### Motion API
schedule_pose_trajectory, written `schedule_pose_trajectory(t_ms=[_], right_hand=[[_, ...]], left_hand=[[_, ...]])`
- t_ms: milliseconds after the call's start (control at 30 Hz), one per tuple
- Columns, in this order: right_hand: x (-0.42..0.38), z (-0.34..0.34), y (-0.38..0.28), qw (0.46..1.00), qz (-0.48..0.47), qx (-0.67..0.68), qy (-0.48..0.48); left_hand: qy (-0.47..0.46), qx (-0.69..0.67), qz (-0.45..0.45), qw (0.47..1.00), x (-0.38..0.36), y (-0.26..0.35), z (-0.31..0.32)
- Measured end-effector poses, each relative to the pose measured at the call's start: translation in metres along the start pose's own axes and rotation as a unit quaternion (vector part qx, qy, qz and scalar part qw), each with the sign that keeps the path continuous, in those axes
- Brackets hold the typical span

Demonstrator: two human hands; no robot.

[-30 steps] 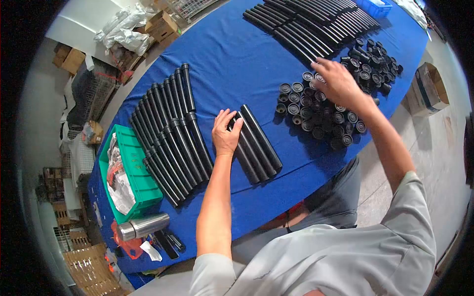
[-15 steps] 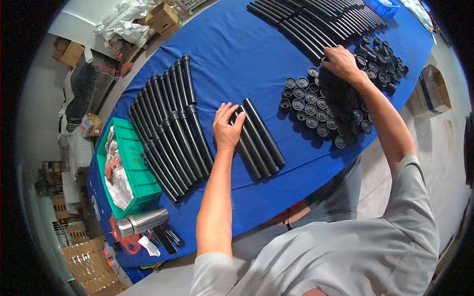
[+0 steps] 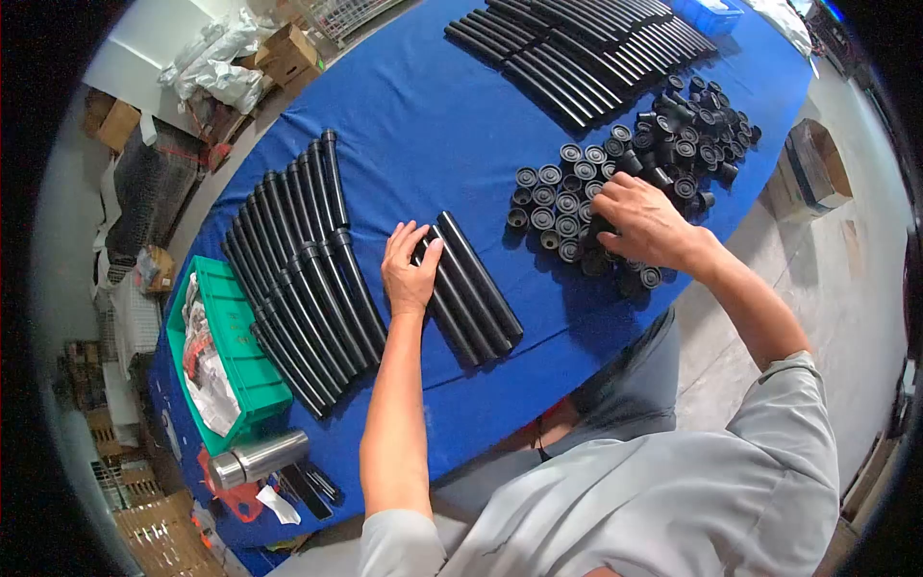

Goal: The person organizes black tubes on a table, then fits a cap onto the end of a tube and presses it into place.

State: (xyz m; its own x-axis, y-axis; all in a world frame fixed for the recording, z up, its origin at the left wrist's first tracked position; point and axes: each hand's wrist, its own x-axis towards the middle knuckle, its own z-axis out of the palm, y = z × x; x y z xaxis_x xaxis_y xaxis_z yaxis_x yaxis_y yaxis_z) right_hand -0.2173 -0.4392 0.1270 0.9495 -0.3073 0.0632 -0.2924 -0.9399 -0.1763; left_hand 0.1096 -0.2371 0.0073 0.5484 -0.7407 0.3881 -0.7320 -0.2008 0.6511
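Observation:
My left hand (image 3: pixel 411 267) rests at the upper end of a few plain black tubes (image 3: pixel 478 288), fingers apart, touching the leftmost one. Over the heap of round black caps (image 3: pixel 685 149) is my right hand (image 3: pixel 639 219), its fingers bent down among the caps at the near left part; what its fingertips touch is hidden. Left of my left hand lie two rows of black tubes with capped upper ends (image 3: pixel 310 279). More thin black tubes (image 3: pixel 577 72) are laid side by side at the far side of the blue cloth.
A green crate (image 3: pixel 252 361) with crumpled plastic stands at the left of the blue-covered table (image 3: pixel 404 106). Near it lie a steel flask (image 3: pixel 258 458) and small dark tools. A blue basket (image 3: pixel 710 14) is at the far edge. A cardboard box (image 3: pixel 812 171) stands on the floor at right.
My right hand has moved from the ends of the far tubes back toward me, onto the caps. The whole view has shifted slightly; my left hand stays by the plain tubes.

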Motion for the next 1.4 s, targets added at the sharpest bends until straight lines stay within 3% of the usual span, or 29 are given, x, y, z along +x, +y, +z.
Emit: schedule_pose_trajectory(t_ms=[33, 133, 233, 300, 367, 400, 467, 633, 967, 1067, 1400], right_hand=[[0.001, -0.004, -0.001, 1.000, 0.008, 0.008, -0.014], [0.006, -0.013, 0.005, 0.994, 0.060, 0.052, 0.071], [0.037, -0.030, 0.054, 0.960, 0.117, 0.178, 0.182], [0.065, -0.025, 0.103, 0.967, 0.132, 0.074, 0.203], [0.086, -0.016, 0.128, 0.971, 0.158, 0.070, 0.162], [0.098, 0.004, 0.150, 0.976, 0.109, 0.013, 0.188], [0.118, 0.023, 0.165, 0.983, 0.137, -0.027, 0.118], [0.139, 0.039, 0.154, 0.974, 0.218, -0.051, -0.014], [0.138, 0.051, 0.168, 0.989, 0.132, -0.048, 0.046], [0.137, 0.050, 0.163, 0.985, 0.152, -0.027, 0.076], [0.146, 0.041, 0.154, 0.981, 0.190, -0.014, 0.021]], left_hand=[[0.000, 0.000, -0.001, 1.000, 0.000, 0.000, -0.001], [-0.001, -0.003, -0.003, 1.000, 0.000, -0.001, 0.001], [0.003, -0.002, 0.005, 1.000, 0.000, -0.004, 0.002], [0.000, 0.000, 0.001, 1.000, -0.002, -0.003, 0.000], [0.001, 0.002, 0.003, 1.000, 0.000, -0.001, 0.001], [0.002, 0.005, 0.006, 1.000, -0.001, -0.001, 0.001], [0.004, 0.005, 0.008, 1.000, -0.001, -0.002, 0.000], [0.003, 0.000, -0.006, 1.000, -0.001, 0.001, -0.001], [0.006, -0.014, -0.012, 1.000, -0.002, -0.001, 0.000], [0.006, -0.013, -0.010, 1.000, -0.001, -0.001, 0.001], [0.004, -0.017, -0.014, 1.000, -0.001, 0.001, -0.001]])
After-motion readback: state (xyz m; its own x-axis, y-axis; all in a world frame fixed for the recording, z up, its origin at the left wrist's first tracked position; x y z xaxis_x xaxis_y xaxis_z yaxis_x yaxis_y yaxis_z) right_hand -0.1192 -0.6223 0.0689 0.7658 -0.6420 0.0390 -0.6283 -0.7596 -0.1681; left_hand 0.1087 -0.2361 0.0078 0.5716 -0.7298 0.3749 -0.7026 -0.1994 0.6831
